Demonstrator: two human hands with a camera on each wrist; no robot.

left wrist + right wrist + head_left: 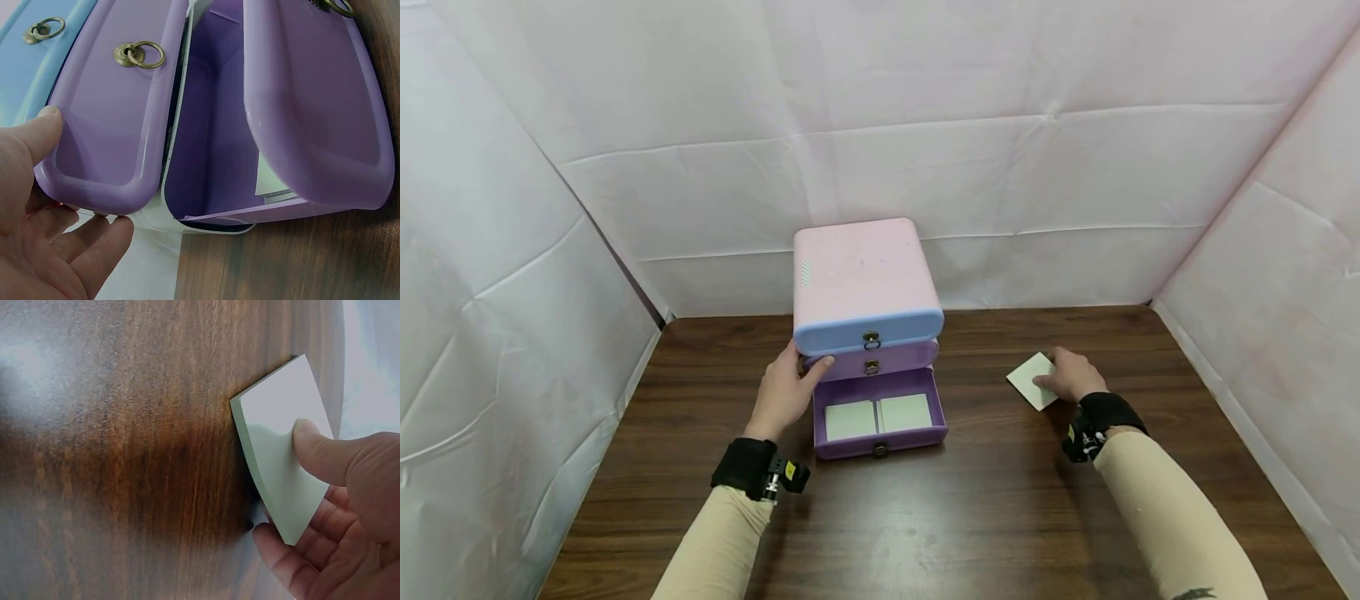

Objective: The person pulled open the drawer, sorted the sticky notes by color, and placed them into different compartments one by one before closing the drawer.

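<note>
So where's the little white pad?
In the head view the pad is on the table, right of the drawers. The right hand pinches it.

A drawer unit (pixel 865 287) stands on the desk (pixel 970 508), at its rear middle. Its bottom drawer (pixel 880 417) juts out in front of it, with two pads (pixel 878 415) side by side inside. Another pad (pixel 1032 380) lies on the desk, right of the unit.
</note>
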